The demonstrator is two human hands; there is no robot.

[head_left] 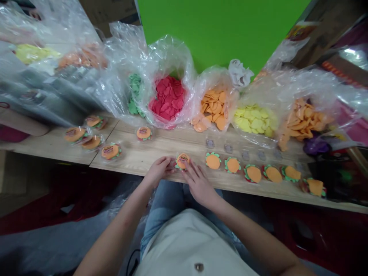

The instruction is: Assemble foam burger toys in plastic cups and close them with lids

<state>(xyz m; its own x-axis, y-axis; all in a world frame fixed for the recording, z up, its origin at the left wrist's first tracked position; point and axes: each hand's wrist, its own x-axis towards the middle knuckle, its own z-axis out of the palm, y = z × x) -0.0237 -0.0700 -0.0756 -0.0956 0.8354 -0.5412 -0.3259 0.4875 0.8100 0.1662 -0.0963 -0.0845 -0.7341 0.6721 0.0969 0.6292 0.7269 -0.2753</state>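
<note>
A small toy burger (182,160) with an orange printed top and green frilly edge lies between my hands near the table's front edge. My left hand (159,168) is closed at its left, thumb and fingers at a clear plastic piece (171,164) that looks like part of a case. From the right, my right hand (199,183) reaches in with fingers stretched out, their tips touching the burger's right side. To the right runs a row of several burgers with plain orange tops, the nearest burger (213,161) beside my right hand.
Small clear plastic pieces (228,148) lie behind the row. Further back stand plastic bags of red pieces (168,97), orange pieces (215,107) and yellow pieces (255,119). Printed burgers in clear cases (110,151) sit at left. A green panel (218,34) rises behind.
</note>
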